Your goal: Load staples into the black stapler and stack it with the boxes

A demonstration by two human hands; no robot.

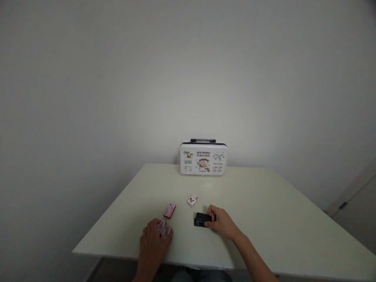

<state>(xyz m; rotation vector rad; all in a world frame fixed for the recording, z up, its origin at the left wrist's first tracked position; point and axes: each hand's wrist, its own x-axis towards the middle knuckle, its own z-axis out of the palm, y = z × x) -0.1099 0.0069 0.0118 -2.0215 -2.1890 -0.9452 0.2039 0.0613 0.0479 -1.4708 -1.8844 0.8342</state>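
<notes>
Both hands rest low on the pale table (264,203), near its front edge. Her or his left hand (152,241) lies palm down with the fingers drawn together over a small red and white box (165,230), of which only the far end peeks out from under the fingertips. Just to the right, the right hand (221,223) is clamped around the end of a small black object (201,219), thumb and fingers pinching it against the tabletop; it looks flat, matte and rectangular, but what it is cannot be made out at this size.

Beyond the left hand, a second slim red box (169,210) lies flat and slightly angled, apart from everything else. A little further back and to the right sits a small white cube-like carton (192,201) with red marks, tilted on the surface. None of these blocks either hand.

At the far edge of the table stands a small white case (203,158), rounded at the corners, with a dark handle on top and cartoon prints on its glossy front; the printed words are too small to read. It stands upright near a plain, smooth grey-white wall (117,78). At far right a door (357,203) is cut off by the frame. Both forearms leave the picture at the bottom.
</notes>
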